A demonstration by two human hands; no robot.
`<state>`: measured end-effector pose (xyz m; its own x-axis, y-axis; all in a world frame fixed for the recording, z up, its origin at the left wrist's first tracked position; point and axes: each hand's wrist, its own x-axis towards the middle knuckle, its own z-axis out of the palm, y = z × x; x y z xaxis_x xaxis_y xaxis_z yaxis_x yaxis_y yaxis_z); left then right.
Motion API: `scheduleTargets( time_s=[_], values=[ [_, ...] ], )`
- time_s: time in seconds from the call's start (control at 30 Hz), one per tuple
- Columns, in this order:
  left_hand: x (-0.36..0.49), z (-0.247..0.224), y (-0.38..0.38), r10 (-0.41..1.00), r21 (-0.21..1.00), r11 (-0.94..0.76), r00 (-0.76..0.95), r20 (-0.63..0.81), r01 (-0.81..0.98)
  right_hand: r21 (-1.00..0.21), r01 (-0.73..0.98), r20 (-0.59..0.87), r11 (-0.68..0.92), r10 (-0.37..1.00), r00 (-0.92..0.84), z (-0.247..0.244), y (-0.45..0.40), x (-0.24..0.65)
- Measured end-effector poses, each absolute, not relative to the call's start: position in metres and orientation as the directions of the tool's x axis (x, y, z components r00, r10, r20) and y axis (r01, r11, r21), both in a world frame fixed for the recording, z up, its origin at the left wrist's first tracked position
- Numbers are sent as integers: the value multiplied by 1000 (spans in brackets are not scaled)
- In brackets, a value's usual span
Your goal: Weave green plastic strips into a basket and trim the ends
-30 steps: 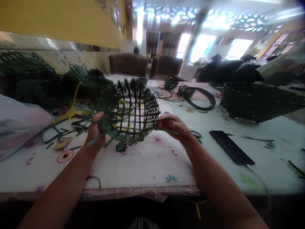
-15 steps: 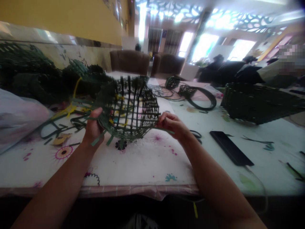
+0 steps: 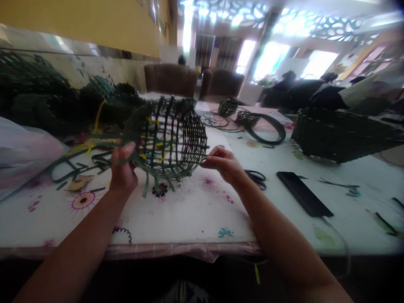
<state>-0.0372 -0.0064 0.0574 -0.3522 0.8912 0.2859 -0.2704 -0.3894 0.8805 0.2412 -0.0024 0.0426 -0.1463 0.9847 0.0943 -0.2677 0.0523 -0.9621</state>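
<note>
Bench (image 3: 189, 219): flower-print cover, runs under everything from where I stand.
Dark pile (image 3: 47, 101): green woven stuff along the wall, far left, details too dim.
Big basket (image 3: 344, 134): right side of bench, well apart from both hands.
Basket (image 3: 164, 141): round, green, half-woven, held between the hands, its round face toward the person; no clear long axis, bare stakes running roughly up and down.
Left hand (image 3: 123, 168): the nearer one, right up against the basket's left side; grip closed on the rim, thumb on top.
Right hand (image 3: 222, 163): just off the basket's lower right edge, so basket lies to its left; grip pinched, looks like on a strip (image 3: 211, 166), blurry.
Phone (image 3: 304, 193): dark, cable attached, right of the right forearm.
Scissors (image 3: 257, 179): black handle loops, just beside the right wrist.
</note>
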Motion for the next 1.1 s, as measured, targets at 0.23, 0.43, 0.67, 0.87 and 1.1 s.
scheduleTargets(
  time_s=[0.23, 0.43, 0.67, 0.87, 1.1],
  values=[
    [-33, 54, -9, 852, 862, -473, -343, 395, -183, -981, -194, 36, 14, 994, -107, 40, 1, 243],
    [-27, 56, -16, 828, 856, -513, -301, 474, -66, -987, -51, -148, -154, 984, -102, 38, 3, 247],
    [-19, 55, -26, 824, 851, -525, -255, 506, -10, -957, 68, -286, -282, 957, -49, 33, 6, 250],
    [-19, 53, -29, 849, 873, -487, -221, 480, 24, -950, 84, -301, -299, 954, -2, 25, 10, 250],
    [-16, 52, -33, 842, 874, -483, -244, 482, 58, -923, 232, -292, -309, 951, 103, 23, 11, 245]
  ],
)
